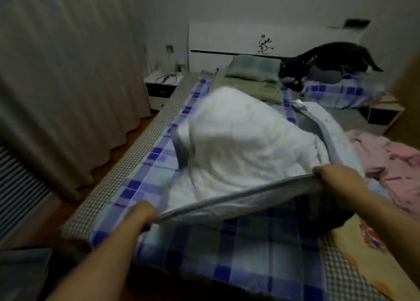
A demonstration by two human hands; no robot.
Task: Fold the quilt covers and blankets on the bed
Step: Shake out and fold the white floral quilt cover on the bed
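At bed foot: white quilt (238, 141) w/ grey border, billowed mid-air over blue plaid sheet (238, 250); blurred.
Hands: left hand (142, 212) & right hand (329, 175) each clenched on near grey edge, at opposite corners.
Step tip: probably keep edge taut, both corners level, so it lands flat before folding.
Axis: long axis looks to run from hands twd pillow (254, 70); far end twd headboard.
Around: pink blanket (391, 160) at right, dark animal (322, 60) near pillow.

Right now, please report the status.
Left hand and right hand both grip white quilt edge, lifted. Pink blanket unfolded. Dark animal near pillow.
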